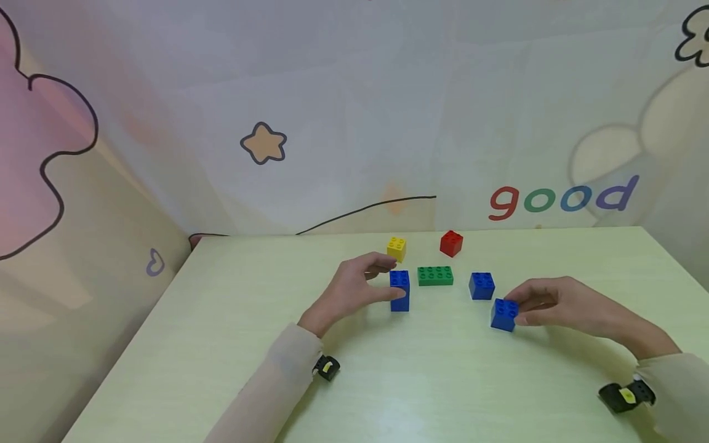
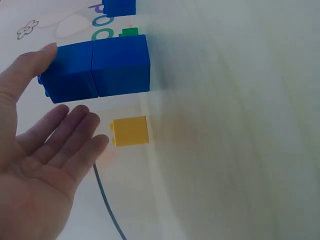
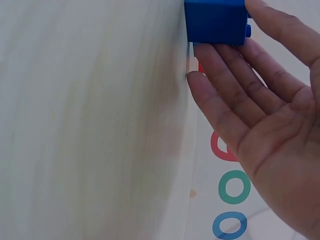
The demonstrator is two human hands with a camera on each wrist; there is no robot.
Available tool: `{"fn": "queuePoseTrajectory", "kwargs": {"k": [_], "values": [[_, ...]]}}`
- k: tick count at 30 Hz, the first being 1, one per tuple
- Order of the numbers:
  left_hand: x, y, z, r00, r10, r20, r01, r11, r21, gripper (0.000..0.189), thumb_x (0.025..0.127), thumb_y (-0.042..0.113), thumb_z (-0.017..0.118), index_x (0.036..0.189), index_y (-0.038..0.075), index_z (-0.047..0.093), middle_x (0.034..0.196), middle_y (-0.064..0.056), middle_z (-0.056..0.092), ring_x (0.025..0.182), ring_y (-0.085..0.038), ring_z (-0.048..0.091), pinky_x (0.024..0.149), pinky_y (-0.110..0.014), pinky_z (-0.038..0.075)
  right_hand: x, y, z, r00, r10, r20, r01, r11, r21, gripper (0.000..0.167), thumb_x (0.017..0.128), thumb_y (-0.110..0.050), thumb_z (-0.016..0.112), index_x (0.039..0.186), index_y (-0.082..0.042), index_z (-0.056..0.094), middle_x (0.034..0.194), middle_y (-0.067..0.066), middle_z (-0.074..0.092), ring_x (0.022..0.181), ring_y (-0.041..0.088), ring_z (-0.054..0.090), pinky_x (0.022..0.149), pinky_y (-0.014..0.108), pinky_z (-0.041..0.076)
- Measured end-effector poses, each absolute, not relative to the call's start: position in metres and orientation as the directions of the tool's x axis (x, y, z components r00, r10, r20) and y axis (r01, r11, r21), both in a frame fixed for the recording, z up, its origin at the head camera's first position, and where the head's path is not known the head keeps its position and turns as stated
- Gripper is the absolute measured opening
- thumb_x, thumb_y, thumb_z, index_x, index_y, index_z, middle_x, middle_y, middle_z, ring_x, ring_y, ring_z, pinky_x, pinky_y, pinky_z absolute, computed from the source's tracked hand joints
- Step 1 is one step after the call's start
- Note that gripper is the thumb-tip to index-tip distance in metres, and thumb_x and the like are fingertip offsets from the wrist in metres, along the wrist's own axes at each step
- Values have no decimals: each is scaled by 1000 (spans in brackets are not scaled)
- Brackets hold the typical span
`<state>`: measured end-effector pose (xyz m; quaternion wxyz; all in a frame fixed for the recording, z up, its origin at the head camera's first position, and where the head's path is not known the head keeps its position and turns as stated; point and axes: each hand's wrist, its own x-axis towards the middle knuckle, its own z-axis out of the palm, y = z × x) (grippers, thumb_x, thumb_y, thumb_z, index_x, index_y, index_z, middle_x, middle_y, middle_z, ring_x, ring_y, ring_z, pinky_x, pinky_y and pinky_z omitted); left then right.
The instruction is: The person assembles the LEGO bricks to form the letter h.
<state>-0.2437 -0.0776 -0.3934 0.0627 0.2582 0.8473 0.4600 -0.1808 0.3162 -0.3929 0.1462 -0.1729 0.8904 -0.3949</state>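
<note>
Touching already-stacked blue pair (image 2: pixel 102 69), mid-frame, with relaxed left hand (image 1: pixel 353 284); pinching unstacked blue block (image 1: pixel 503 315), centre right, with right hand (image 1: pixel 570 307).

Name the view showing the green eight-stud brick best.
The head view: the green eight-stud brick appears whole, unobstructed. Left wrist shows only part, beyond the stacked blue bricks; right wrist shows none of it.

The word "good" (image 1: pixel 564 198) stands in lowercase on the wall (image 1: pixel 354 123) behind the desk (image 1: pixel 194 338), at 3 o'clock from the centre of the head view: g (image 1: pixel 503 203) red, first o (image 1: pixel 539 200) green, second o (image 1: pixel 576 198) blue, d (image 1: pixel 617 193) purple. Left wrist view: both o's and part of the d, at 11 o'clock. Right wrist view: g, partly hidden, and both o's, between 4 and 5 o'clock.
</note>
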Motion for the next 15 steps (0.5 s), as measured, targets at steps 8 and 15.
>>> {"fn": "queuePoseTrajectory", "kwargs": {"k": [8, 15], "values": [[-240, -71, -383, -861, 471, 192, 408, 414, 814, 59, 90, 21, 89, 141, 3, 63, 139, -10, 67, 132, -27, 62, 112, -39, 48, -181, 317, -396, -898, -426, -109, -207, 628, -750, 40, 99, -22, 78, 132, -2, 69, 125, 8, 72, 109, 20, 69, 88, 24, 57], [-238, -65, -373, -842, 459, 285, 468, 356, 809, 56, 89, 18, 90, 138, 3, 66, 132, -4, 71, 126, -23, 66, 109, -28, 49, -181, 320, -398, -898, -429, -95, -217, 622, -752, 38, 100, -21, 77, 132, -2, 69, 126, 9, 72, 107, 13, 68, 88, 24, 57]]}}
